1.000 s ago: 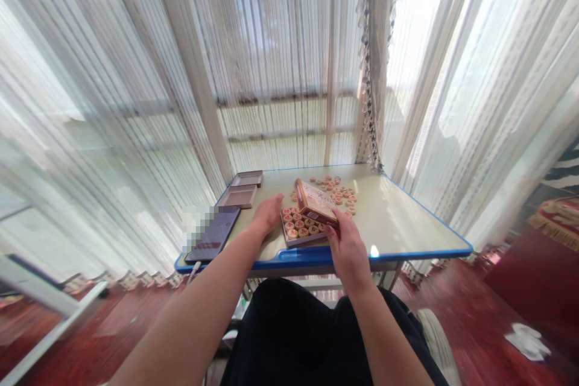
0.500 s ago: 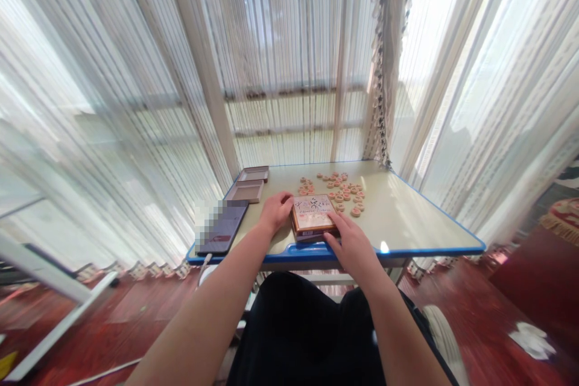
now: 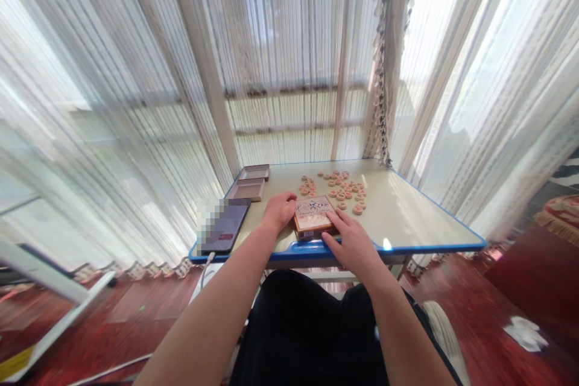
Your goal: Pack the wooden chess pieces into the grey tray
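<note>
A Chinese chess box [image 3: 312, 212] with dark brush lettering on its pale lid lies at the table's near edge, in front of me. My left hand [image 3: 281, 210] is closed at the box's left side, its fingertips curled at the far left corner. On the other side my right hand [image 3: 347, 235] grips the near right corner, fingers over the lid and thumb at the front face. Several round wooden chess pieces [image 3: 347, 195] lie scattered just beyond the box. A smaller cluster of pieces [image 3: 307, 186] sits behind its left part.
The pale table [image 3: 407, 217] has a blue rim and a blue handle recess [image 3: 309, 246] at the front. An open shallow tray [image 3: 248, 189] lies at the back left. Nearer is a tablet [image 3: 226, 229] with a white cable [image 3: 207, 263]. Sheer curtains [image 3: 289, 60] hang behind.
The view has shifted slightly. The box has turned a little between my hands, and both hands remain on it. The chess pieces look unmoved on the table.
</note>
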`<action>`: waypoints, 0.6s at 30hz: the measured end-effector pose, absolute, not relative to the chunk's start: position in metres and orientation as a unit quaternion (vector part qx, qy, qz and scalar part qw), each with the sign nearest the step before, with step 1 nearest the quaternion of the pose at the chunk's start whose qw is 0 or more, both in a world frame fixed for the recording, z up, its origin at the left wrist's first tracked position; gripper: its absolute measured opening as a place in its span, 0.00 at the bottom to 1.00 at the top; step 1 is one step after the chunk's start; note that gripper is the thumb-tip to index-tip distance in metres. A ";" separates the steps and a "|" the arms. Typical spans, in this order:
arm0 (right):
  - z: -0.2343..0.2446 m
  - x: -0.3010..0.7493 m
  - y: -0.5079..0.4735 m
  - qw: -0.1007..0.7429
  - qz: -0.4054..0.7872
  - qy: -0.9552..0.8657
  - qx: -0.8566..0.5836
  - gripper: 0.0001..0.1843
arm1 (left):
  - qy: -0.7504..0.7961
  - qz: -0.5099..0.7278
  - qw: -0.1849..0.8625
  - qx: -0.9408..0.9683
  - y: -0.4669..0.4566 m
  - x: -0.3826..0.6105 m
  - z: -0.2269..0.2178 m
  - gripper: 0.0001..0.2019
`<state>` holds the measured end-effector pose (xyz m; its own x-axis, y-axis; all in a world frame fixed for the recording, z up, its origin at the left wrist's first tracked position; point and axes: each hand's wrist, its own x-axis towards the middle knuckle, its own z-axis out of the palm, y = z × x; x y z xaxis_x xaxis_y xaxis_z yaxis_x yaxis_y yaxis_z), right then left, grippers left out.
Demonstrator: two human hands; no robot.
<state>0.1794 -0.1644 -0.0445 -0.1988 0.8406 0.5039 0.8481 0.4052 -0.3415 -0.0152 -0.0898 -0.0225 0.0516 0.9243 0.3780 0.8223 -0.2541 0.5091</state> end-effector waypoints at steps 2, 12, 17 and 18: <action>-0.043 0.178 -0.164 0.318 -0.007 -0.771 -0.552 0.28 | 0.578 0.311 0.055 0.752 -0.095 -0.011 -0.019 0.18; -0.029 0.180 -0.152 0.243 0.022 -0.794 -0.556 0.27 | 0.504 0.165 0.025 0.847 -0.100 -0.008 -0.020 0.23; -0.017 0.166 -0.127 0.256 -0.041 -0.834 -0.487 0.26 | 0.486 0.162 -0.001 0.859 -0.101 -0.008 -0.019 0.24; -0.018 0.162 -0.122 0.256 -0.062 -0.838 -0.477 0.26 | 0.486 0.162 0.000 0.859 -0.101 -0.008 -0.019 0.24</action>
<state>0.1617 -0.1224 -0.0176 -0.4130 0.7684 0.4888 0.8321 0.5366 -0.1405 -0.0084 -0.1013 -0.0189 0.4747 0.8353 0.2774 0.8351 -0.5270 0.1576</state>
